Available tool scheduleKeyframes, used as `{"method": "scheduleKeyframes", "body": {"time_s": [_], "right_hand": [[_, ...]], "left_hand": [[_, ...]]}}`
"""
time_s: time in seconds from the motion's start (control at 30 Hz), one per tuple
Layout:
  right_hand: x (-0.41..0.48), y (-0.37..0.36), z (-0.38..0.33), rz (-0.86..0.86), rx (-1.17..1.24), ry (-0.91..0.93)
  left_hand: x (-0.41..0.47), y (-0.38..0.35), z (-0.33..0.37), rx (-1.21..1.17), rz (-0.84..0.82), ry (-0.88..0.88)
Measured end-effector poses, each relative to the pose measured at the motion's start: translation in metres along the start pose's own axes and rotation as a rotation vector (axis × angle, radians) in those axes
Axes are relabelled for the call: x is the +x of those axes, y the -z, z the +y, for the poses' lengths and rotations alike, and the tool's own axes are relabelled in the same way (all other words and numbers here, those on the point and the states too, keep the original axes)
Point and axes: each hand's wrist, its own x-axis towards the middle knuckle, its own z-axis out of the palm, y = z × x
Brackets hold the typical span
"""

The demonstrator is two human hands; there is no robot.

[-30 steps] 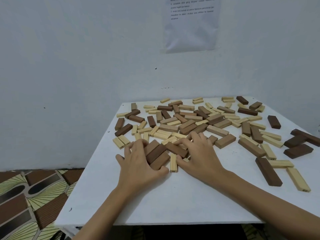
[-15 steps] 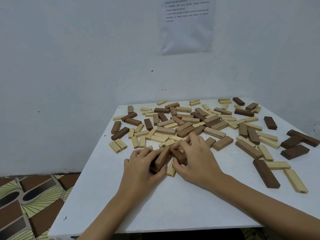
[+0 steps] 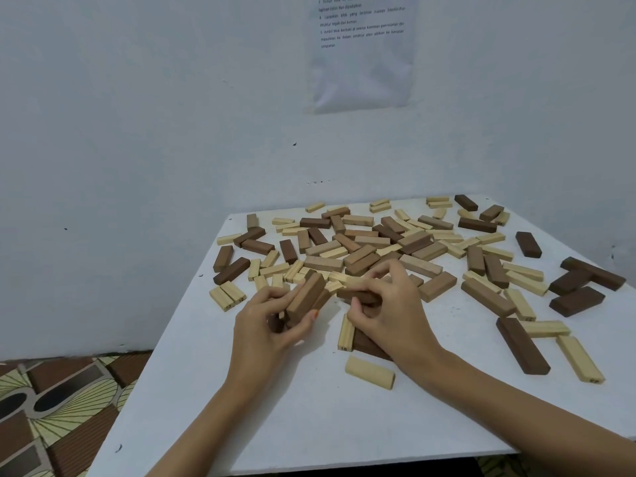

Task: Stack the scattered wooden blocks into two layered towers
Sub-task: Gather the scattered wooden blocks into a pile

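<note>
Now the left hand [image 3: 265, 325] grips brown blocks [image 3: 305, 297] (tilted); just beside them, the right hand [image 3: 389, 311] pinches a dark block [image 3: 358, 297].

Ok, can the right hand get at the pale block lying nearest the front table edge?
Probably, once freed: the right hand is pinching a dark block. The pale block lies uncovered just by that wrist, nothing on it.
</note>
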Motion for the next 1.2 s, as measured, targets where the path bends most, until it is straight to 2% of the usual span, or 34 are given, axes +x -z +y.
{"method": "scheduleKeyframes", "body": {"time_s": [0.2, 0.33, 0.57, 0.8, 0.93, 1.07, 1.13, 1.2], "right_hand": [[0.037, 0.011, 0.004, 0.091, 0.14, -0.143], [0.092, 0.016, 0.028, 0.135, 0.096, -0.279], [0.149, -0.003, 0.089, 0.122, -0.017, -0.37], [0.157, -0.008, 0.113, -0.053, -0.165, -0.273], [0.154, 0.002, 0.103, -0.12, -0.215, -0.274], [0.131, 0.02, 0.076, -0.172, -0.164, -0.162], [0.114, 0.033, 0.063, -0.314, -0.108, -0.121], [0.096, 0.049, 0.055, -0.535, -0.184, -0.078]], "left_hand": [[0.035, -0.011, 0.01, -0.047, 0.039, -0.003], [0.085, -0.033, 0.013, 0.056, 0.004, -0.066], [0.158, -0.093, -0.01, 0.242, -0.092, -0.083], [0.175, -0.113, -0.029, 0.446, -0.226, -0.032], [0.172, -0.097, -0.013, 0.415, -0.239, 0.062], [0.148, -0.073, 0.007, 0.357, -0.217, 0.087], [0.13, -0.064, 0.015, 0.353, -0.242, 0.066], [0.107, -0.056, 0.023, 0.355, -0.276, 0.028]]}}
